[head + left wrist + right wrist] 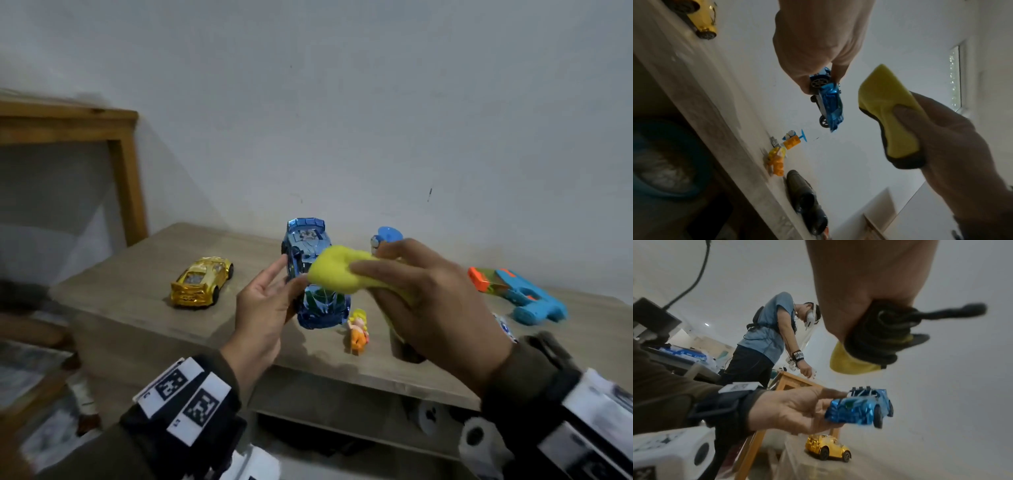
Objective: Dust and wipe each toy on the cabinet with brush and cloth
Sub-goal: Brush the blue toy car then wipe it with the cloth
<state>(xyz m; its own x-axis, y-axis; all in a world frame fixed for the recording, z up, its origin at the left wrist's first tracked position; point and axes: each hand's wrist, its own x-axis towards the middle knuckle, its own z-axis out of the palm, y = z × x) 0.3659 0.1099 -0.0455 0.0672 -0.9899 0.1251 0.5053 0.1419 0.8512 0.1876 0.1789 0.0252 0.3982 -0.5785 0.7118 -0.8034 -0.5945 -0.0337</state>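
**Blue car in hand, cloth wipe in progress**

Left hand (262, 317) grasps the blue toy car (310, 274), lifted above the cabinet (137, 274) near its front edge. Right hand (435, 305) clenches the yellow cloth (337, 270) against the car's roof area; contact unclear in wrist views. Car's long axis runs front-to-back, nose toward the person, tilted down. Judged mid-task: gold car (202, 286), orange figure (358, 332), blue gun toy (520, 294) sit on the cabinet, cleaned state unknown. Brush not identifiable.
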